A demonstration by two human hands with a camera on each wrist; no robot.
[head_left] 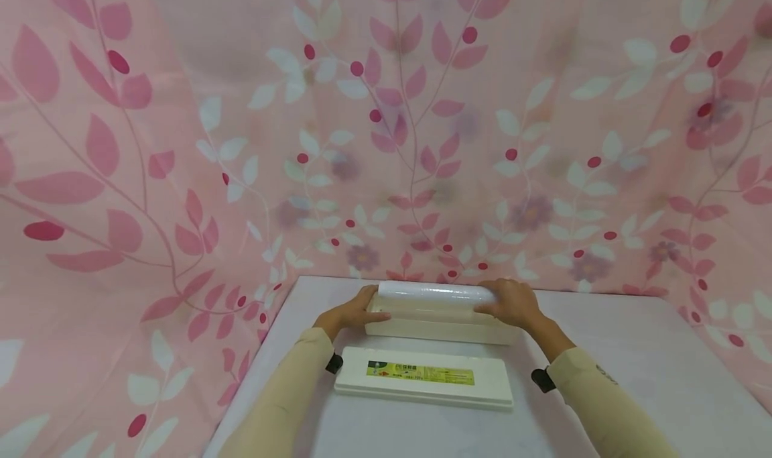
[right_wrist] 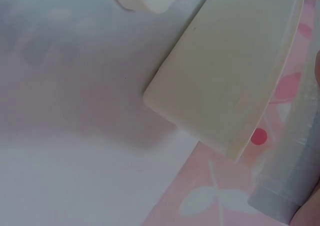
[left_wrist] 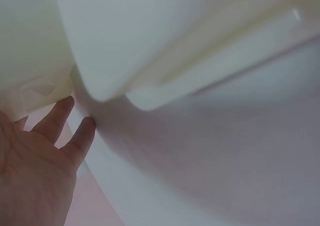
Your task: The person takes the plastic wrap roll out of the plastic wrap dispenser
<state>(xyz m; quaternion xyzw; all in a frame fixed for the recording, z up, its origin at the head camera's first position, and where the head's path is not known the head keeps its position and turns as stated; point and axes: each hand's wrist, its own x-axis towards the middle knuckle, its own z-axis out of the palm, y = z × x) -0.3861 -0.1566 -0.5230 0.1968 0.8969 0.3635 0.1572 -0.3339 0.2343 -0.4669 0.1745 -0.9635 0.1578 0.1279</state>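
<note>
A roll of clear plastic film (head_left: 431,292) lies lengthwise over a long cream plastic box (head_left: 437,330), overlapping its back edge in the head view. My right hand (head_left: 511,304) grips the roll's right end, thumb toward the front. In the right wrist view, the roll's grey end (right_wrist: 275,205) sits beside my fingers, apart from the box wall (right_wrist: 215,80). My left hand (head_left: 354,312) holds the box's left end with its thumb over the front. In the left wrist view, fingertips (left_wrist: 89,128) reach the box's end (left_wrist: 42,93).
A cream lid (head_left: 422,394) with a green and yellow label (head_left: 420,373) lies on the white table (head_left: 374,431), in front of the box between my forearms. Behind the table's far edge hangs a pink leaf-patterned cloth (head_left: 422,143).
</note>
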